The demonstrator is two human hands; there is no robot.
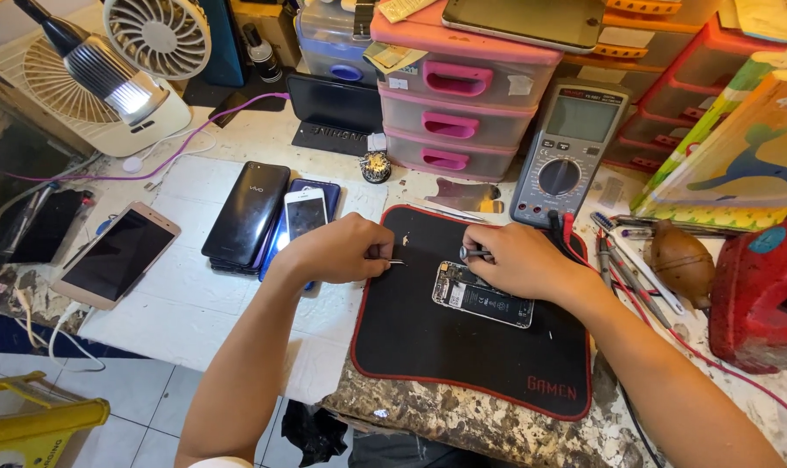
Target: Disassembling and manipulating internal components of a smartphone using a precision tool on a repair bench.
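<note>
- Currently the opened phone with its bare circuit board [483, 295] lies on the black red-edged mat [463, 355], just under the right hand [516, 258], which pinches a small metal-tipped screwdriver [469, 253]; a slip could scratch the board.
- Meanwhile the left hand [341, 251] is closed around thin metal tweezers [394, 261], beside the phone; a loosened screw might roll off the mat onto the cluttered surface [194, 303].

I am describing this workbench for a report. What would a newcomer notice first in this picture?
First, the opened phone lying on the black mat in the middle, with the right hand holding a small screwdriver at its top edge and the left hand holding tweezers beside it. Next, the pink drawer unit behind the mat and the grey multimeter to its right.
</note>
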